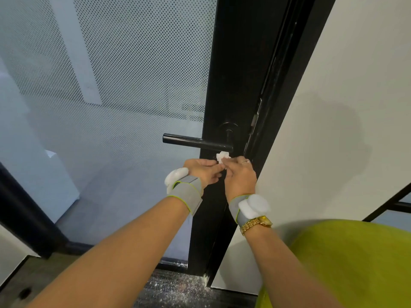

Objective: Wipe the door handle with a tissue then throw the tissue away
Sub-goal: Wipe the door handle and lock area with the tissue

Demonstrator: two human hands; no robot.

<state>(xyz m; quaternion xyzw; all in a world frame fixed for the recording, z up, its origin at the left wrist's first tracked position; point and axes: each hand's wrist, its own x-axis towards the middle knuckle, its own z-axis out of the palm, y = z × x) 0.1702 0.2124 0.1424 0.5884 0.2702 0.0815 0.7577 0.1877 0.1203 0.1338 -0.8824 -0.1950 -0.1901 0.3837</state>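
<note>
A black lever door handle [195,142] sticks out to the left from the black door frame [231,85]. Just below its right end is a small crumpled white tissue [222,156]. My left hand [204,172] and my right hand [240,176] meet under the handle, and the fingertips of both pinch the tissue. The tissue sits slightly below the lever; whether it touches the lever is unclear. Both wrists wear grey straps with white pads.
The door's frosted, dotted glass panel [111,96] fills the left. A white wall [333,107] rises on the right. A yellow-green rounded seat [347,263] sits at the lower right. The dark floor [173,290] by the threshold is dusted with white specks.
</note>
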